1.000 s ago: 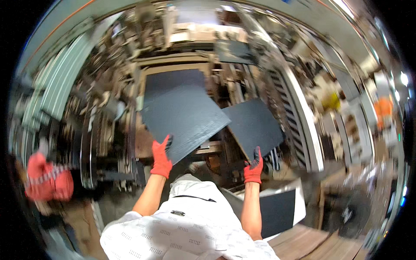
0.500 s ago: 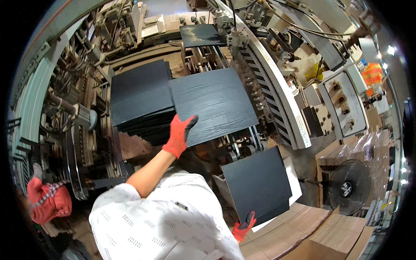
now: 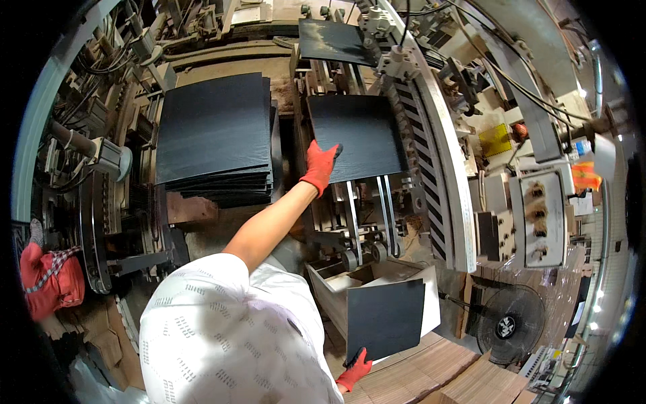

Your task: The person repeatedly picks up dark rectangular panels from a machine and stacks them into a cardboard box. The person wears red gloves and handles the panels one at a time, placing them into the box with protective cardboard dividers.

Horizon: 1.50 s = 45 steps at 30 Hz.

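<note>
Over the metal rails (image 3: 385, 209), a black panel (image 3: 367, 128), probably stiff and light, suits edge holds, left hand (image 3: 320, 166) spread at its side, right hand (image 3: 356, 368) pinching a nearer panel (image 3: 387, 320) by its corner.

One striped rail (image 3: 425, 168); left of it, one stack of dark panels (image 3: 212, 128) (too tightly packed to count), two separate panels (image 3: 363, 128) (image 3: 333, 42) and one left hand (image 3: 321, 165); below it, at least one further panel (image 3: 385, 320) and one right hand (image 3: 356, 370); lower right of it, one fan (image 3: 506, 325).
</note>
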Each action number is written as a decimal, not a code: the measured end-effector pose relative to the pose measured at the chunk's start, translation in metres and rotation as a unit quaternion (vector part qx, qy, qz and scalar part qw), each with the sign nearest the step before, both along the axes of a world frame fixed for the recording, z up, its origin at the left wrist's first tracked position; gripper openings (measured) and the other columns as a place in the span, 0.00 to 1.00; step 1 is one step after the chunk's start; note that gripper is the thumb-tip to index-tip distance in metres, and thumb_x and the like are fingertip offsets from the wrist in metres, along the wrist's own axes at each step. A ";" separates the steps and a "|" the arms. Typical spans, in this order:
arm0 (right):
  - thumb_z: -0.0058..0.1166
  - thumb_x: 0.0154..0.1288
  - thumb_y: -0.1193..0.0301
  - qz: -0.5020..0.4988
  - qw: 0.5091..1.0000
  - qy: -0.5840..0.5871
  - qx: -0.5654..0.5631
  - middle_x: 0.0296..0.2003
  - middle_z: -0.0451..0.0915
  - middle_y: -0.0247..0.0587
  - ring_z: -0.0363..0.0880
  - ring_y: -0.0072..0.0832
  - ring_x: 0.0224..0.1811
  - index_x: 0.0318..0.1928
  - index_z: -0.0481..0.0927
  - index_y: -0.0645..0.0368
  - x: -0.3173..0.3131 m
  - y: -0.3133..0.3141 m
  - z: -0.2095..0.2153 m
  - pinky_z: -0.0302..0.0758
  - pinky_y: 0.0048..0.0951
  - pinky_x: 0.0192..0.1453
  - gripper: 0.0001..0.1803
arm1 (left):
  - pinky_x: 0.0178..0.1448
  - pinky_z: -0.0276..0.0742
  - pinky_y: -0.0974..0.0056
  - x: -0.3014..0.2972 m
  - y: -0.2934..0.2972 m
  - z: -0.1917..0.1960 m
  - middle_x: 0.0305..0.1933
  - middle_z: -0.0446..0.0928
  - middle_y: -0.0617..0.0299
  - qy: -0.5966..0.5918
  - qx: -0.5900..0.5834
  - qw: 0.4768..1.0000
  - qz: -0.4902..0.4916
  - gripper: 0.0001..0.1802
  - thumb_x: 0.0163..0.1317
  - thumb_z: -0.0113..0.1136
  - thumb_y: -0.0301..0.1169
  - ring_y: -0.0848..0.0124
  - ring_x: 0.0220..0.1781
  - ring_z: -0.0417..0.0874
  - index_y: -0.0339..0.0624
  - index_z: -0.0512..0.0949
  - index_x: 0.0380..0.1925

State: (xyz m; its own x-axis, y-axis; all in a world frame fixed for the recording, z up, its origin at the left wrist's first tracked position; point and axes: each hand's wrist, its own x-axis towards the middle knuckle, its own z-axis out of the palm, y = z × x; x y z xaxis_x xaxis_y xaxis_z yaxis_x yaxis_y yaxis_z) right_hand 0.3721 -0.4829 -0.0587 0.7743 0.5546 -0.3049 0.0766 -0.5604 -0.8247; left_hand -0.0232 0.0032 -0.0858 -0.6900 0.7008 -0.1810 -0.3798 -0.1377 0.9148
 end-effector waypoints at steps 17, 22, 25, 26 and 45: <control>0.52 0.67 0.35 0.159 0.840 -0.348 -0.385 0.37 0.86 0.56 0.83 0.52 0.37 0.39 0.85 0.59 -0.004 0.037 0.040 0.80 0.49 0.40 0.35 | 0.56 0.76 0.55 -0.005 0.014 0.004 0.46 0.83 0.42 0.045 -0.089 0.995 -0.005 0.24 0.59 0.71 0.33 0.51 0.48 0.83 0.30 0.73 0.48; 0.55 0.71 0.51 0.254 0.877 -0.355 -0.201 0.33 0.81 0.43 0.77 0.38 0.34 0.37 0.81 0.59 -0.066 0.123 0.089 0.76 0.41 0.38 0.22 | 0.49 0.76 0.52 0.002 0.019 -0.014 0.37 0.79 0.42 0.104 -0.087 0.990 0.028 0.24 0.61 0.70 0.35 0.52 0.40 0.80 0.28 0.70 0.46; 0.59 0.72 0.67 0.277 0.925 -0.261 -0.005 0.31 0.77 0.38 0.72 0.28 0.33 0.37 0.76 0.64 -0.152 0.227 0.092 0.72 0.31 0.41 0.12 | 0.42 0.74 0.53 -0.008 0.014 0.004 0.31 0.75 0.47 0.058 -0.105 0.992 -0.030 0.24 0.61 0.71 0.35 0.57 0.32 0.74 0.29 0.69 0.44; 0.60 0.71 0.68 0.300 0.912 -0.278 -0.027 0.32 0.77 0.40 0.72 0.29 0.34 0.38 0.77 0.64 -0.179 0.259 0.097 0.72 0.32 0.42 0.11 | 0.43 0.74 0.53 -0.009 0.014 0.003 0.31 0.76 0.47 0.062 -0.126 0.989 -0.046 0.24 0.61 0.71 0.35 0.57 0.32 0.74 0.29 0.69 0.44; 0.62 0.70 0.52 0.347 0.932 -0.021 0.104 0.18 0.66 0.37 0.59 0.24 0.26 0.23 0.74 0.67 -0.267 0.462 0.008 0.65 0.36 0.32 0.30 | 0.67 0.69 0.58 -0.010 0.011 -0.005 0.57 0.77 0.51 0.027 -0.033 0.998 -0.049 0.24 0.66 0.66 0.28 0.61 0.57 0.76 0.29 0.70 0.57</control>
